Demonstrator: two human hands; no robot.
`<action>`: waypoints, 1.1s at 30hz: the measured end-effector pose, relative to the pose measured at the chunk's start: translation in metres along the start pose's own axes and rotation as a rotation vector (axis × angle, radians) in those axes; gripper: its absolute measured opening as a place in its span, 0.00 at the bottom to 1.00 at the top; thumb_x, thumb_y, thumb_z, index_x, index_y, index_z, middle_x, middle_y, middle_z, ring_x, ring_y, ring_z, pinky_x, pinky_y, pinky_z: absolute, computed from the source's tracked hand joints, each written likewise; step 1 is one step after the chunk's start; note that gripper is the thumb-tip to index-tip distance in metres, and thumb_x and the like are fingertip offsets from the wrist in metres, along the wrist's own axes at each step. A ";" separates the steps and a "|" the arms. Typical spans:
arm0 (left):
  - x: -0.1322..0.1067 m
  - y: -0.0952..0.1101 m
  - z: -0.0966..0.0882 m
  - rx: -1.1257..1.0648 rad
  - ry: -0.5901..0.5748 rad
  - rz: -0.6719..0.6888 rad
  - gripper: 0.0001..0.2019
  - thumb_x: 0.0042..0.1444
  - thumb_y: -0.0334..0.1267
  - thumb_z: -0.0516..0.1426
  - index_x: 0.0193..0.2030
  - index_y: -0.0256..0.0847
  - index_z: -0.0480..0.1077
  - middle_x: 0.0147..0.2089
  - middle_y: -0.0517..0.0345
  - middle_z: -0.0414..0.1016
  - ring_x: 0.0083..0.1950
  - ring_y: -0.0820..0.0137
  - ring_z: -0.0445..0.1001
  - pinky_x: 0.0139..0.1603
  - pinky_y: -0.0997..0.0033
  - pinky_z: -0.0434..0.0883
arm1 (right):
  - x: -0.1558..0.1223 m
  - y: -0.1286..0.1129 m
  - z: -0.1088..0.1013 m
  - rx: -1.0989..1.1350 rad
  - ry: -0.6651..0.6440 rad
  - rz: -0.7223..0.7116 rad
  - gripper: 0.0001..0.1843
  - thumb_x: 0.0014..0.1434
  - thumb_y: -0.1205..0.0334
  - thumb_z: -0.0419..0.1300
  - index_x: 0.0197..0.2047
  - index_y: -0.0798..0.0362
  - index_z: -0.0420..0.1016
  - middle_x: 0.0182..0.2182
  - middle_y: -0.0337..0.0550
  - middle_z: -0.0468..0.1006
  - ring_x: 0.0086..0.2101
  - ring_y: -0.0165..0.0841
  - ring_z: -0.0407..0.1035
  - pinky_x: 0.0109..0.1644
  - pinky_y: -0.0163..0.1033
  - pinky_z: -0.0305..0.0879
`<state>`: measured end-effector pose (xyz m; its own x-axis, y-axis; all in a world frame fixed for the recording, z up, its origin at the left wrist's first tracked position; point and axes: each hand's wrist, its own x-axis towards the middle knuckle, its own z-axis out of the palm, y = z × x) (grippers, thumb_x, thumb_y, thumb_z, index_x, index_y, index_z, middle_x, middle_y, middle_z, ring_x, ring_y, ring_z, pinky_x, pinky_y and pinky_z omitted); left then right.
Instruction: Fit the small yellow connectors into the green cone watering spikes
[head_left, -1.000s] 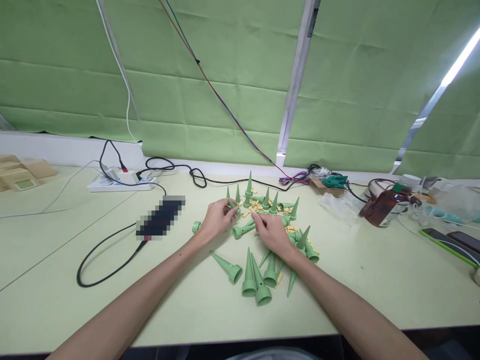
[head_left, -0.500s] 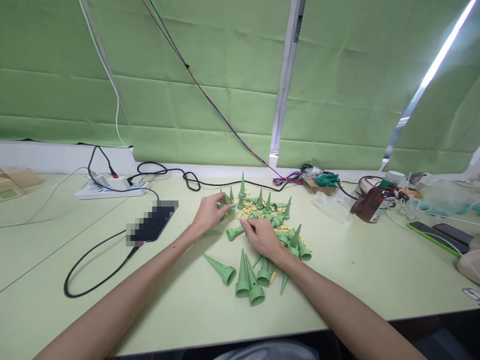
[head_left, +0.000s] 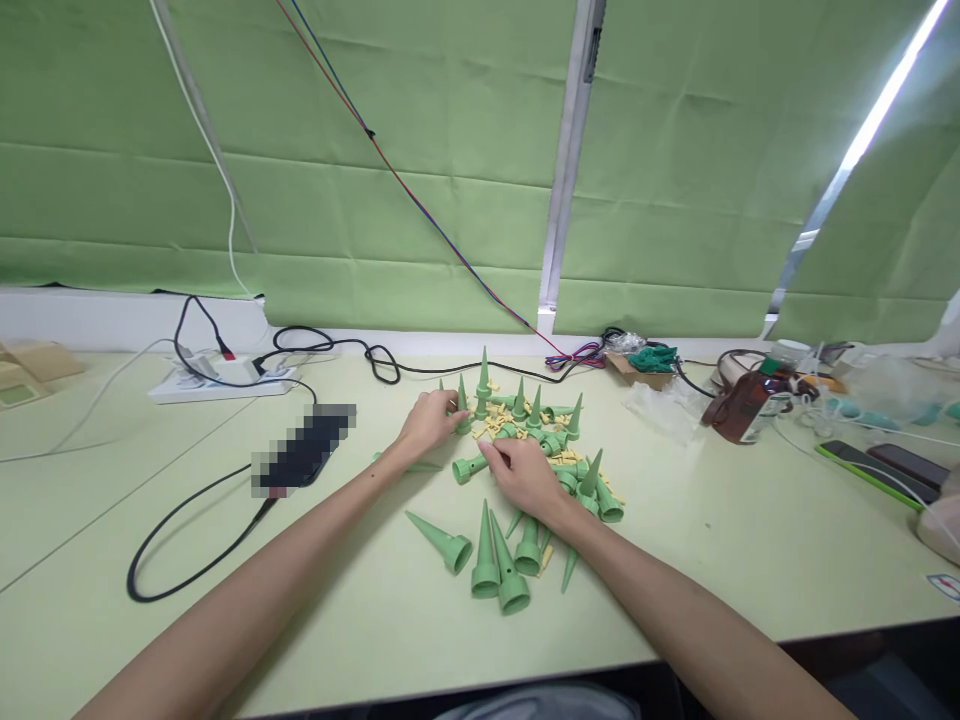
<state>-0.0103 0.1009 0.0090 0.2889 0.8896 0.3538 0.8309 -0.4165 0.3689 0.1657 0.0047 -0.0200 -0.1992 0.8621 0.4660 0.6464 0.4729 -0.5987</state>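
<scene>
Green plastic plant-watering spikes, or cones shaped like them, stand and lie in a cluster on the table. My left hand (head_left: 433, 420) is at the cluster's left side, its fingers curled together right beside an upright green spike (head_left: 463, 408); what they hold, if anything, is hidden. Over the middle of the pile my right hand (head_left: 525, 474) is closed in a pinch, and anything between thumb and finger is too small to make out. Small yellow plastic pieces (head_left: 491, 420) are scattered between the hands. Nearer me lie several loose spikes, one a tilted cone (head_left: 442, 543).
A phone (head_left: 307, 448), partly blurred out, lies on a cable at left, before a white power strip (head_left: 217, 382). On the right are a brown bottle (head_left: 750, 402), clear plastic bags (head_left: 664, 412) and a green-edged dark device (head_left: 870, 470). Black cable (head_left: 450, 370) runs along the back.
My left hand has drawn its fingers in, from spread with the thumb out to curled beside the upright spike. The right hand stays in nearly the same place and pinch.
</scene>
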 end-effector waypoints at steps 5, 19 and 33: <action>0.003 0.002 0.002 0.064 -0.017 -0.020 0.10 0.55 0.43 0.57 0.28 0.40 0.70 0.31 0.52 0.78 0.35 0.62 0.75 0.32 0.70 0.62 | 0.000 0.000 0.000 -0.005 -0.008 -0.005 0.25 0.68 0.54 0.49 0.20 0.52 0.53 0.15 0.33 0.57 0.19 0.26 0.49 0.26 0.34 0.46; -0.013 0.019 -0.008 0.328 0.046 -0.036 0.21 0.63 0.50 0.49 0.25 0.39 0.71 0.25 0.47 0.73 0.29 0.61 0.71 0.28 0.69 0.53 | 0.000 -0.001 -0.001 -0.016 -0.006 -0.018 0.25 0.68 0.55 0.49 0.19 0.53 0.52 0.15 0.32 0.56 0.19 0.26 0.49 0.26 0.35 0.46; -0.025 0.033 0.002 0.027 -0.224 0.401 0.11 0.52 0.31 0.49 0.20 0.40 0.57 0.19 0.60 0.63 0.22 0.72 0.58 0.25 0.71 0.49 | 0.000 0.001 0.000 -0.026 -0.020 -0.056 0.21 0.67 0.58 0.50 0.23 0.53 0.68 0.17 0.34 0.64 0.20 0.26 0.53 0.28 0.34 0.48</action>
<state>0.0107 0.0651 0.0104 0.6833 0.6791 0.2683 0.6439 -0.7337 0.2172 0.1657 0.0054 -0.0204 -0.2501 0.8381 0.4848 0.6528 0.5158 -0.5548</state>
